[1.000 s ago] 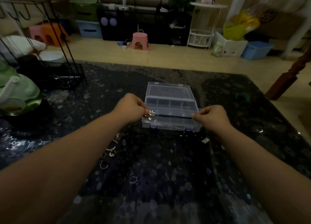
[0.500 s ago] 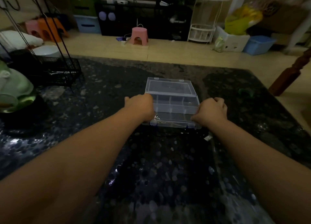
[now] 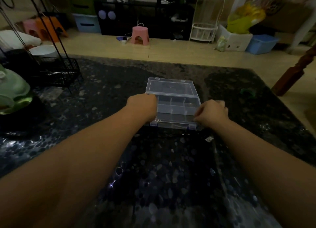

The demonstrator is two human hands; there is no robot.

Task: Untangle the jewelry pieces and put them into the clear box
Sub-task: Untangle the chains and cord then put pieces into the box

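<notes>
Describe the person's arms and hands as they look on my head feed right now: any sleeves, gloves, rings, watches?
Both forearms are bare along their whole visible length, with no sleeve or cuff in the frame. The left hand and right hand wear no gloves. No watch, bracelet or band shows at either wrist. The light is dim and the fingers are partly hidden, so rings cannot be ruled out.

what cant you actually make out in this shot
- Left hand, head view: its fingertips are hidden behind its own knuckles at the box left side, so any grip is unseen.
- Right hand: fingers curl at the box's front right corner; whether they pinch a cord is too dark to tell.
- Front compartment: only a faint glint beside the left hand; the jewelry is too small and dim to identify.
- Table: dark speckles mask any loose pieces.
</notes>
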